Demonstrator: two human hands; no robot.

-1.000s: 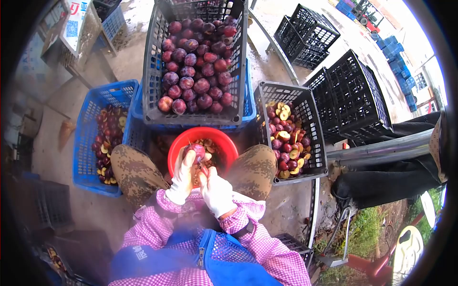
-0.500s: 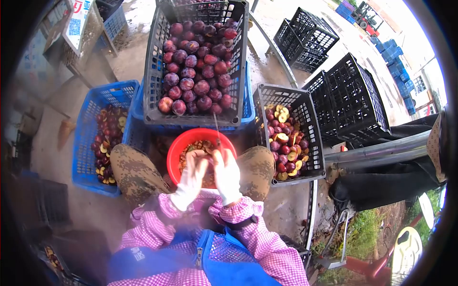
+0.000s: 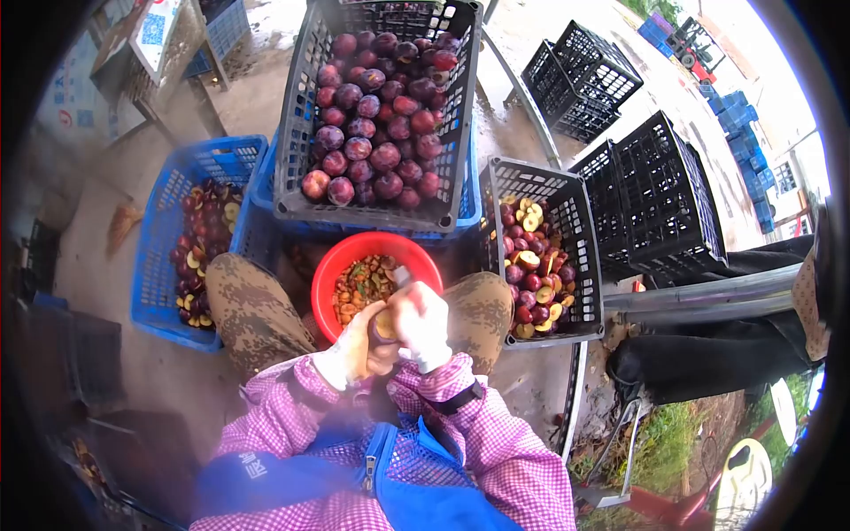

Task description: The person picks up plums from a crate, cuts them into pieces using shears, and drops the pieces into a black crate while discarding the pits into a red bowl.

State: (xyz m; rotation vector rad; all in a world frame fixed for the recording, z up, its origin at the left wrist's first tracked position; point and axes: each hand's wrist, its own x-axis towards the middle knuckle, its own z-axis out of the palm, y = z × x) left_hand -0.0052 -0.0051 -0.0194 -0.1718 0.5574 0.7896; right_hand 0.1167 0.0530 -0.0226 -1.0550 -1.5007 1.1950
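My left hand, in a whitish glove, is closed around a cut plum whose yellow flesh faces up. Beside it, my right hand is closed on a knife, of which only a short, blurred grey piece shows beyond the fingers. Both hands meet over the near rim of a red basin between my knees. Pits and scraps of plum lie in the basin. Just beyond it, a black crate of whole dark plums rests on blue crates.
On the left stands a blue crate with cut plums, on the right a black crate with plum halves. Stacked black crates stand farther right, near another person's dark-trousered leg. A forklift is in the distance.
My hands have drawn slightly nearer to my body, and the right has turned, so the long thin blade no longer points away. The plum's cut face now shows. The view has shifted slightly.
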